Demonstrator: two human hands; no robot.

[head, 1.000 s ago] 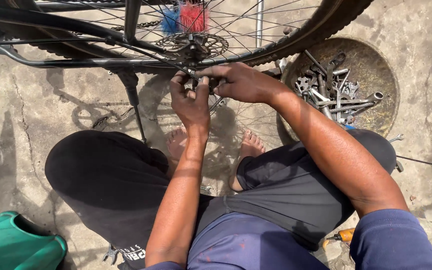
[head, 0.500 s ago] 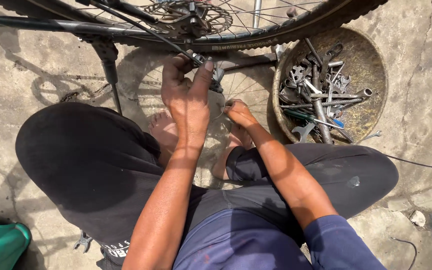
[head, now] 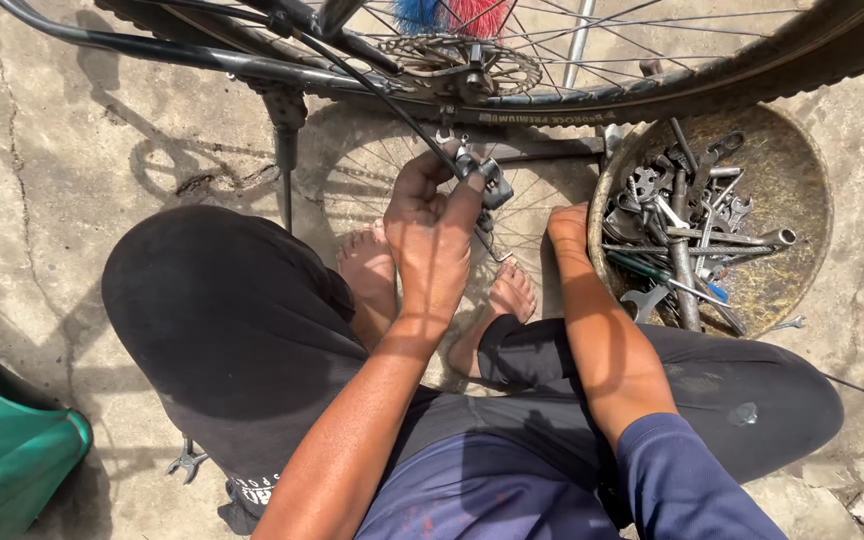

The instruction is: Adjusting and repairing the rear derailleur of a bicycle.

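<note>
Our left hand (head: 430,222) had its fingers (head: 465,200) closed around a small metal derailleur part (head: 490,182), holding it up just under the rear wheel (head: 652,95) of the bicycle, with a thin cable (head: 372,92) running from it up to the frame (head: 182,52). Our right hand (head: 569,228) lay lower, beside the rim of the round metal pan (head: 802,190); its fingers were curled downward and hidden from us, so we could not tell whether they gripped anything. The pan held a heap of spanners (head: 687,240) and other tools. Above the part sat the sprocket (head: 462,62). Our bare feet (head: 372,270) rested on the concrete floor (head: 72,200) beneath the hands, knees spread wide. A green plastic container (head: 7,440) stood at our far left, and pliers (head: 187,462) lay under our left thigh.
</note>
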